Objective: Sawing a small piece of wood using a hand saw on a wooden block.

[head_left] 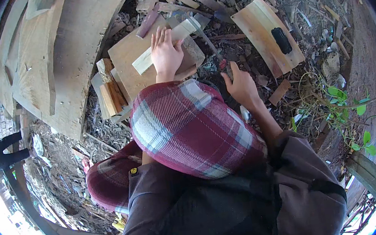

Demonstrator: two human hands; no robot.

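Note:
A pale wood strip (143,62) lies slanted across a broad wooden board (122,50). My left hand (167,57) bears down on the strip's middle, fingers laid across it and thumb to the right, holding it against the board. In my right hand (243,85) is the red handle of a long, thin metal tool (210,45) that looks like a file. Its far end meets the strip's upper right end. My knee in plaid cloth (189,126) rises just below the hands and hides the board's near edge.
Large planks (78,51) lean at the left. Short wood blocks (112,93) sit beside the board. To the right, a flat wooden piece (257,30) carries a black object (281,41). Chips and scraps litter the ground; a green plant (337,95) grows at the right.

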